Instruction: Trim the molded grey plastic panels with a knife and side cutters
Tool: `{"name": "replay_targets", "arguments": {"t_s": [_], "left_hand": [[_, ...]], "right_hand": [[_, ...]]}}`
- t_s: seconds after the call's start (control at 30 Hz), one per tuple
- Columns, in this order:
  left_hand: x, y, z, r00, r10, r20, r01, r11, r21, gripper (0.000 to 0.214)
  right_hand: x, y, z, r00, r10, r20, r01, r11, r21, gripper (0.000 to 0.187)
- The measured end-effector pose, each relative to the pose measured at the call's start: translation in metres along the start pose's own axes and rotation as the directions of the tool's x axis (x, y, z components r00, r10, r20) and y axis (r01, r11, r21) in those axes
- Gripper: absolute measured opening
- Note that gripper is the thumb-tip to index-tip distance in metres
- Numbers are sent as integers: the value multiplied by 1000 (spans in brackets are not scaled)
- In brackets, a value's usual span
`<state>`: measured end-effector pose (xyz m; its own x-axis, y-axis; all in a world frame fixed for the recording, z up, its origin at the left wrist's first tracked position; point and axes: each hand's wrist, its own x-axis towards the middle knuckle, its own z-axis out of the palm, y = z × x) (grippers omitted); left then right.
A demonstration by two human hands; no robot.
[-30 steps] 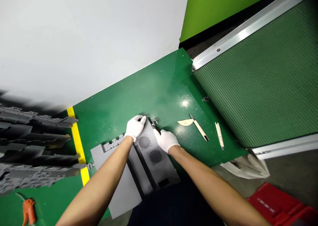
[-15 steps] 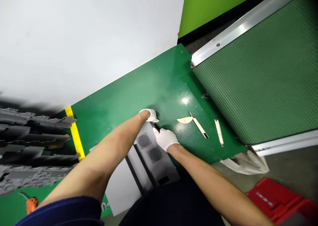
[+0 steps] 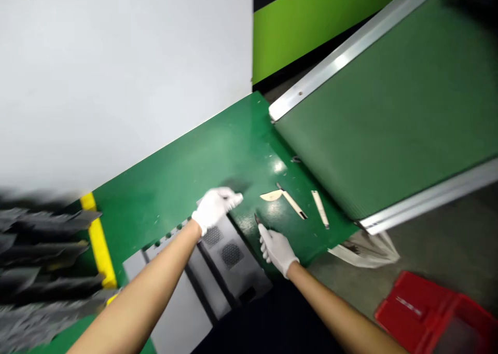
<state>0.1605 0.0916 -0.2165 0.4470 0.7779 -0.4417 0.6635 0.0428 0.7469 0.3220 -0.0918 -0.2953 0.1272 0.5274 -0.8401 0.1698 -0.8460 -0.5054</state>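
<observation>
My left hand (image 3: pixel 216 207), in a white glove, is raised just above the far corner of a grey panel (image 3: pixel 249 271) with two mesh grilles. Its fingers are pressed together in a pinch, and what lies between them, if anything, is too small to make out. To the right of the panel, my right hand (image 3: pixel 277 248), also gloved, is closed round a slim dark-tipped tool (image 3: pixel 257 218). Most of that tool is hidden in the palm, so its exact kind does not show. The panel lies against my body on the green table (image 3: pixel 175 162).
A cream-handled knife (image 3: pixel 293 204), a cream curved piece (image 3: pixel 271 195) and another cream strip-like tool (image 3: pixel 319 209) lie to the right. A green conveyor belt (image 3: pixel 381 120) borders the table. Grey parts (image 3: pixel 46 255) stand at left; a red crate (image 3: pixel 420 307) is below right.
My hands were together at the panel's far corner and have separated. The left has lifted leftward; the right has drawn back with the dark-tipped tool. The camera view has shifted too.
</observation>
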Motion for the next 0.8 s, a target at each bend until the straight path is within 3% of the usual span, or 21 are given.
{"name": "replay_targets", "arguments": {"t_s": [0.07, 0.13, 0.23, 0.3, 0.33, 0.4, 0.43, 0.47, 0.5, 0.6, 0.67, 0.73, 0.8], "left_hand": [[-21, 23, 49, 943, 71, 324, -62, 997, -40, 48], [-34, 48, 109, 855, 145, 497, -149, 988, -33, 44], [-38, 94, 191, 795, 216, 566, -188, 976, -108, 32], [-35, 120, 221, 829, 217, 516, -162, 975, -150, 34], [-31, 127, 226, 867, 204, 455, -169, 979, -117, 38], [-25, 124, 212, 928, 194, 318, -241, 964, 113, 42], [-22, 114, 197, 938, 188, 292, -271, 922, 277, 43], [-21, 99, 179, 930, 173, 325, -311, 842, 441, 44], [-20, 82, 160, 911, 80, 406, -321, 754, 572, 46], [-20, 35, 118, 739, -220, 637, -399, 619, 676, 42], [-19, 25, 106, 615, -332, 715, -438, 610, 660, 44], [-20, 39, 99, 539, -382, 751, -435, 637, 636, 46], [-24, 72, 83, 537, -358, 764, -423, 669, 611, 46]], "right_hand": [[-19, 38, -14, 993, 108, -43, -98, 978, 182, 57], [-34, 75, -26, 974, 210, -90, -175, 940, 294, 51], [-48, 115, -40, 921, 361, -146, -271, 862, 428, 46], [-52, 130, -46, 898, 410, -161, -279, 812, 513, 47], [-54, 136, -47, 896, 409, -171, -262, 799, 541, 49], [-57, 143, -50, 904, 384, -187, -220, 794, 567, 52], [-59, 145, -51, 911, 367, -190, -200, 795, 572, 52], [-61, 146, -53, 917, 351, -191, -186, 797, 574, 53], [-63, 147, -55, 922, 338, -190, -175, 799, 575, 53], [-68, 146, -62, 930, 324, -174, -169, 796, 582, 54], [-70, 146, -65, 934, 321, -158, -176, 797, 578, 54], [-70, 146, -66, 940, 308, -143, -178, 805, 566, 54], [-68, 148, -65, 946, 292, -141, -170, 817, 551, 54]]}}
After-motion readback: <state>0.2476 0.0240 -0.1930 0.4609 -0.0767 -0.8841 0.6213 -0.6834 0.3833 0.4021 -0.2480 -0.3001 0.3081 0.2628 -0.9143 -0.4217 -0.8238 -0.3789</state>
